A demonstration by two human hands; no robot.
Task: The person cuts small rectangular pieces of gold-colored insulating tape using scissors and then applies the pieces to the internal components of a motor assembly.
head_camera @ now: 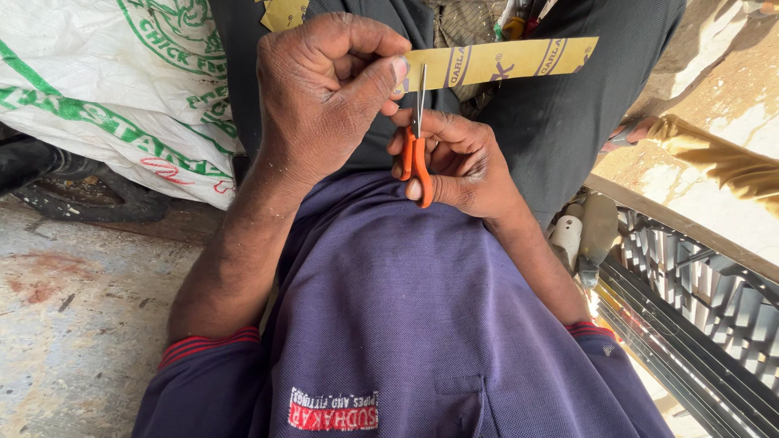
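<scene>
Scissors [416, 154] across yellow strip [503, 61]

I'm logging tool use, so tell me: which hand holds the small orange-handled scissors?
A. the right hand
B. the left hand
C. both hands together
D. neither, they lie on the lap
A: the right hand has its fingers through the small orange-handled scissors, while the left hand pinches the yellow paper strip.
</scene>
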